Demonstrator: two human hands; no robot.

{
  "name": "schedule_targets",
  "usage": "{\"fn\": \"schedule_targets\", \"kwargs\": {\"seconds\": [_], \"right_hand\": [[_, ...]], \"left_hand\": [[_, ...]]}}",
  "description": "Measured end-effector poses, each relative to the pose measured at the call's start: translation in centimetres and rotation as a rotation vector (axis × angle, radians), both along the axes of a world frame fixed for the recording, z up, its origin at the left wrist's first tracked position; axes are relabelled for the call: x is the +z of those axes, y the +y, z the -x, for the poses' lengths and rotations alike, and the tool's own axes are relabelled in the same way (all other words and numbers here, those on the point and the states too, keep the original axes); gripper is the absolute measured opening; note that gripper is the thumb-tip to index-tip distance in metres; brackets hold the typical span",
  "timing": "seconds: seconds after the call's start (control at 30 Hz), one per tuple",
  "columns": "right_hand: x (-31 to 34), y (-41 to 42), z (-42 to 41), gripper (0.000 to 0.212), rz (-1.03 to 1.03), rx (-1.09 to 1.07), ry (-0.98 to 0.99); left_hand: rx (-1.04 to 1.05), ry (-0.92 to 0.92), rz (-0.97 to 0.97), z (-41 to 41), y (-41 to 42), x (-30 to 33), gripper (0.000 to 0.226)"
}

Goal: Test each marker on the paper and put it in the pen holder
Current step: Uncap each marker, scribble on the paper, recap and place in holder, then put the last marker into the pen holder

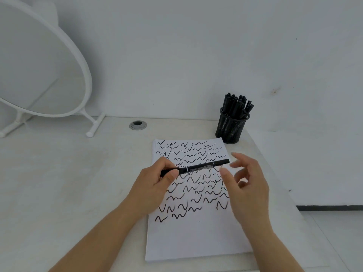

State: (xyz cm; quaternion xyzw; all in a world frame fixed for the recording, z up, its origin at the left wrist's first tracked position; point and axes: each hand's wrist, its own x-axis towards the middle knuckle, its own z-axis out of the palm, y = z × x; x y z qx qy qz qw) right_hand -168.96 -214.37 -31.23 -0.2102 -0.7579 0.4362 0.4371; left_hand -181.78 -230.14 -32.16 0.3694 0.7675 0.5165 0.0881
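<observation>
My left hand (157, 179) grips one end of a black marker (200, 167), which lies level above the paper and points right. My right hand (245, 179) hovers just past the marker's free end with its fingers spread and loose, holding nothing. The white paper (192, 236) lies on the desk, its upper part covered with several rows of black squiggles. A black mesh pen holder (231, 127) stands beyond the paper's far right corner, packed with several black markers.
A white-framed oval mirror (41, 61) leans against the wall at the far left on its stand. A round cable grommet (137, 125) sits in the white desk (68, 183) near the back edge. The desk's right edge runs close behind my right hand.
</observation>
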Motion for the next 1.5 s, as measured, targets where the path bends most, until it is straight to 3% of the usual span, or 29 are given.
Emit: {"fn": "schedule_targets", "kwargs": {"seconds": [0.13, 0.2, 0.27, 0.4, 0.47, 0.57, 0.8, 1.0, 1.1, 1.17, 1.33, 1.5], "right_hand": [[1.8, 1.1, 0.4, 0.015, -0.721, 0.013, -0.141], [2.4, 1.5, 0.8, 0.009, -0.908, 0.04, -0.189], [2.8, 2.1, 1.0, 0.012, -0.952, 0.092, -0.231], [3.7, 4.0, 1.3, 0.015, -0.889, 0.172, -0.317], [4.4, 5.5, 1.3, 0.012, -0.815, 0.163, -0.39], [5.5, 8.8, 1.1, 0.006, -0.695, 0.122, -0.429], [7.4, 16.8, 1.7, 0.011, -0.197, -0.104, -0.216], [8.1, 20.5, 3.7, 0.015, 0.131, -0.177, 0.003], [8.2, 21.3, 4.7, 0.021, 0.17, -0.178, 0.057], [8.2, 21.6, 5.4, 0.027, 0.161, -0.171, 0.057], [7.7, 21.5, 6.7, 0.038, 0.104, -0.15, 0.009], [7.7, 21.4, 7.8, 0.041, 0.045, -0.112, 0.005]], "left_hand": [[-0.062, 0.092, 0.095, -0.4, 1.6, 1.4, 0.021], [-0.093, 0.232, 0.144, -0.8, 2.6, 2.6, 0.018], [-0.107, 0.355, 0.151, -1.0, 3.7, 3.9, 0.013], [-0.105, 0.455, 0.126, -1.3, 6.2, 5.9, 0.009], [-0.114, 0.41, 0.072, -1.2, 7.6, 6.6, 0.012], [-0.117, 0.276, 0.033, -0.1, 10.5, 7.0, 0.034], [0.035, 0.0, 0.162, 5.0, 19.6, 4.2, 0.078], [0.139, -0.117, -0.024, 5.5, 24.9, 1.8, 0.089], [0.159, -0.181, -0.109, 5.6, 26.4, 1.1, 0.113], [0.162, -0.179, -0.145, 5.9, 26.9, 0.8, 0.118], [0.16, -0.126, -0.139, 6.8, 27.1, 0.2, 0.093], [0.13, -0.072, -0.079, 7.9, 26.4, 0.3, 0.091]]}}
